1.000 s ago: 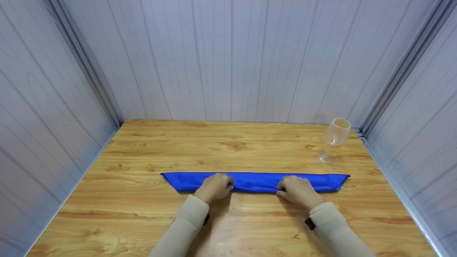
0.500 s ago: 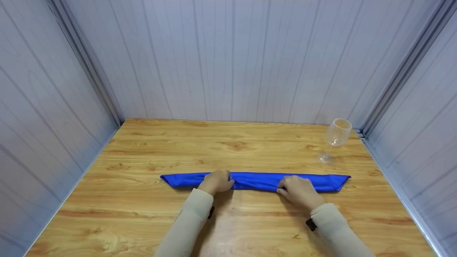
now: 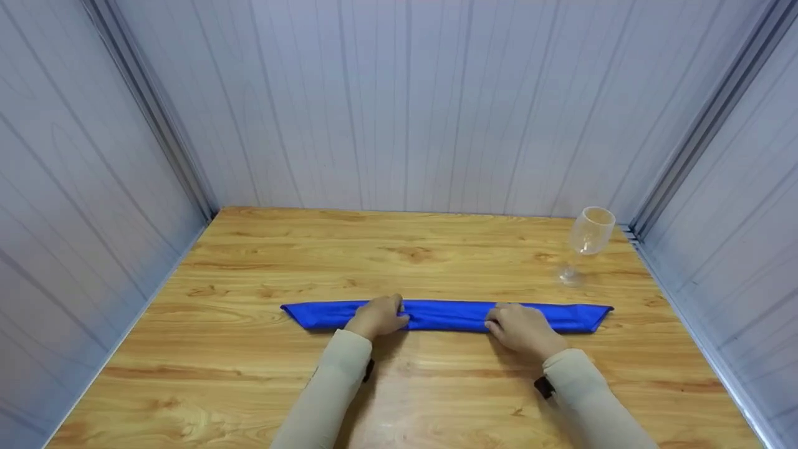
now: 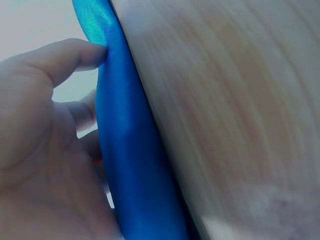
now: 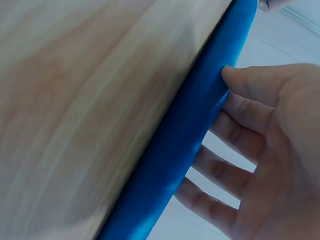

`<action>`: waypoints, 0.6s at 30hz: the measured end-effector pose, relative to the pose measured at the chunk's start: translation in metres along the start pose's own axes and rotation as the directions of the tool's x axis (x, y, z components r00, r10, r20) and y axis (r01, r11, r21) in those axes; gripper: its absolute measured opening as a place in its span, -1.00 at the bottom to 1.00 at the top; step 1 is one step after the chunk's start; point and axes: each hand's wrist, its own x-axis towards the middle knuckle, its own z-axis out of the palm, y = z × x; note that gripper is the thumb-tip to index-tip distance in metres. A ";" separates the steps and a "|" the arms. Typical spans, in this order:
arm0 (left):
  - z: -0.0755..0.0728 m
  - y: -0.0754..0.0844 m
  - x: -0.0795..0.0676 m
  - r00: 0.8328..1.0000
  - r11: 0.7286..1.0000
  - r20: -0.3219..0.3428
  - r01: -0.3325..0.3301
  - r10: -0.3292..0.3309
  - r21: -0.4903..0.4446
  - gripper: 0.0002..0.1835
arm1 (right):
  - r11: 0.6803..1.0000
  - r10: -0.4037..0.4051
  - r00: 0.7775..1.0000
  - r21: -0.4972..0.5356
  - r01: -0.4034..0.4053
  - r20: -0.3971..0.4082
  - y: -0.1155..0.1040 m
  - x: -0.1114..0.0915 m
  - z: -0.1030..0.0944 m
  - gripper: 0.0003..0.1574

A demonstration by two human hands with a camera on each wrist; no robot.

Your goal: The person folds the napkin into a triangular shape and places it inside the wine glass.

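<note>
A blue cloth (image 3: 446, 315), shiny and folded into a long flat strip with slanted ends, lies crosswise on the wooden table. My left hand (image 3: 378, 317) holds it left of its middle, fingers over the top and thumb (image 4: 92, 55) against the near side. To the right, my right hand (image 3: 522, 325) grips the same strip in a like way. Its thumb (image 5: 237, 77) presses the rolled near edge, and the fingers reach over to the far side. The fingertips of both hands are partly hidden behind the cloth.
A clear stemmed glass (image 3: 590, 232) stands upright at the table's back right, beyond the cloth's right end. Pale panelled walls (image 3: 399, 112) close off the back and both sides of the wooden table (image 3: 299, 255).
The near edge of the cloth has rolled slightly away from me, so the strip is narrower. My left hand moved a little forward first, then my right hand shifted slightly.
</note>
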 end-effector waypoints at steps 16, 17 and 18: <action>0.002 -0.004 0.000 0.999 0.999 -0.035 -0.002 0.001 -0.036 -0.83 | 0.998 0.041 0.978 0.036 -0.050 0.205 0.007 0.023 0.005 -0.54; 0.002 -0.005 0.000 0.999 0.999 -0.036 -0.004 0.002 -0.041 -0.83 | 0.998 0.043 0.977 0.035 -0.051 0.209 0.007 0.024 0.005 -0.53; 0.002 -0.005 0.000 0.999 0.999 -0.037 -0.005 0.003 -0.044 -0.83 | 0.998 0.045 0.976 0.034 -0.053 0.211 0.007 0.025 0.006 -0.52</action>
